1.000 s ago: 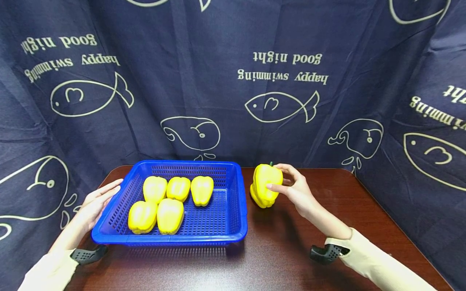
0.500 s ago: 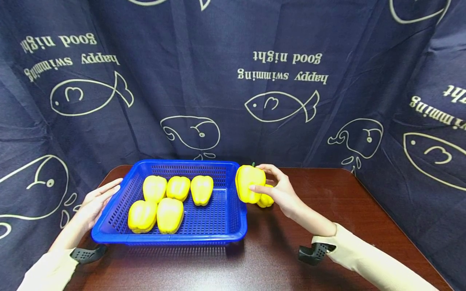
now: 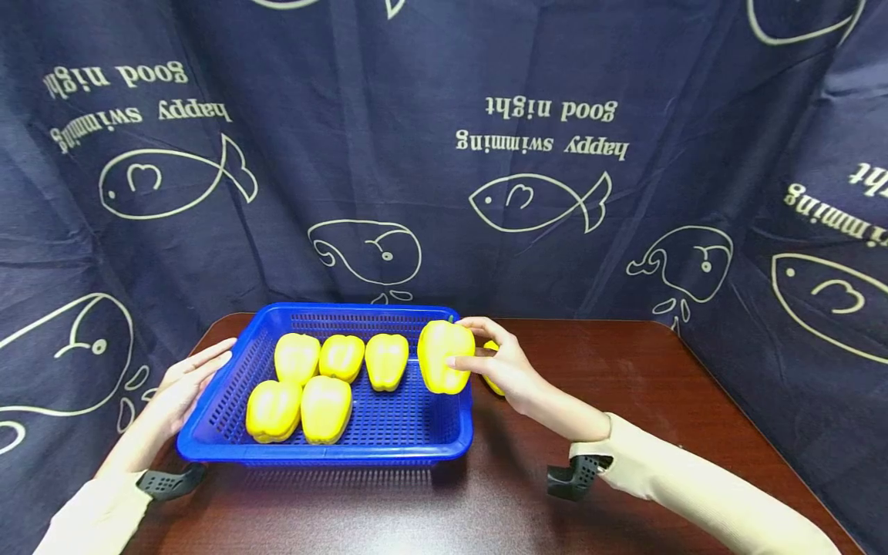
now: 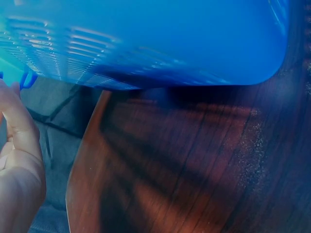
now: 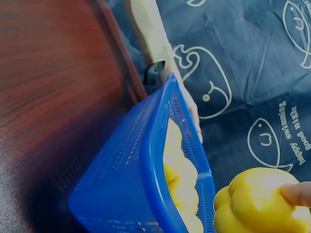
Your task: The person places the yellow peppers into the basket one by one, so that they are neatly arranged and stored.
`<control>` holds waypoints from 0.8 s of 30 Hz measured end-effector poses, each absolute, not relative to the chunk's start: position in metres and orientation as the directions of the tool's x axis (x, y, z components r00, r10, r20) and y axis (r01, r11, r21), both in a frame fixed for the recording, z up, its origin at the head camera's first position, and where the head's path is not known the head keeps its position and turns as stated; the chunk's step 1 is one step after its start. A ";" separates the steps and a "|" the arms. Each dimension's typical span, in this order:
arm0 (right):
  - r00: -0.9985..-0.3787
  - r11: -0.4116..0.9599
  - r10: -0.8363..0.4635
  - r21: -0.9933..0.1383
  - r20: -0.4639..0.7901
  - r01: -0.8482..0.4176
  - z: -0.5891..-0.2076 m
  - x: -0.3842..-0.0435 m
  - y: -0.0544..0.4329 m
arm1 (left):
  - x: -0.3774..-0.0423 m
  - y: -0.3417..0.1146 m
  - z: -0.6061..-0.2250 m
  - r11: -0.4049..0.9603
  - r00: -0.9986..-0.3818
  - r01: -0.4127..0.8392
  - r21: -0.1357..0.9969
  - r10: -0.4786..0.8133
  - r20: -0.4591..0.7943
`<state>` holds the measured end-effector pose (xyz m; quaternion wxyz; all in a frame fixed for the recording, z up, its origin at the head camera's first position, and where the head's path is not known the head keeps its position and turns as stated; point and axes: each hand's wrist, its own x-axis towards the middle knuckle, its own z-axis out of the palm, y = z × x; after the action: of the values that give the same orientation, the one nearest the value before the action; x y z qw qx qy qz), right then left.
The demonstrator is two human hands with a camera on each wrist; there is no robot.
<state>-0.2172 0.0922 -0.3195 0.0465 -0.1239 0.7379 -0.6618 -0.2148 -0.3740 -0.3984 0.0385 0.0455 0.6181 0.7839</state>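
A yellow bell pepper [image 3: 446, 358] with a green stem is pinched between the thumb and fingers of my right hand [image 3: 505, 368], over the right end of a blue plastic basket [image 3: 319, 455]. In the right wrist view the same bell pepper [image 5: 257, 204] shows its lobed bottom, with one digit pressed on it. Several yellow bell peppers [image 3: 326, 408] lie inside the basket, toward its left and middle. My left hand [image 3: 173, 397] touches the basket's left rim with extended fingers. Another yellow pepper [image 3: 493, 382] stays mostly hidden behind my right hand, on the table.
The basket stands on a dark reddish-brown wooden table [image 3: 624, 370]. Dark blue cloth [image 3: 430, 154] with fish and whale drawings hangs behind and at both sides. A black band [image 3: 576, 476] sits on the right wrist, another [image 3: 169, 484] on the left.
My right hand has carried the bell pepper left, from the table beside the basket to over its right end, uncovering another pepper on the table. My left hand has stayed at the rim.
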 end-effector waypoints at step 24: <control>-0.960 0.150 -0.272 -0.988 -0.072 0.032 -0.335 -0.219 0.039 | -0.216 -0.374 -0.399 -0.285 -0.990 0.005 0.958 0.135 0.046</control>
<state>-0.2191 0.0392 -0.3346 0.1171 -0.0801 0.7491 -0.6470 -0.2158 -0.3737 -0.3987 0.0407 0.0589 0.5965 0.7994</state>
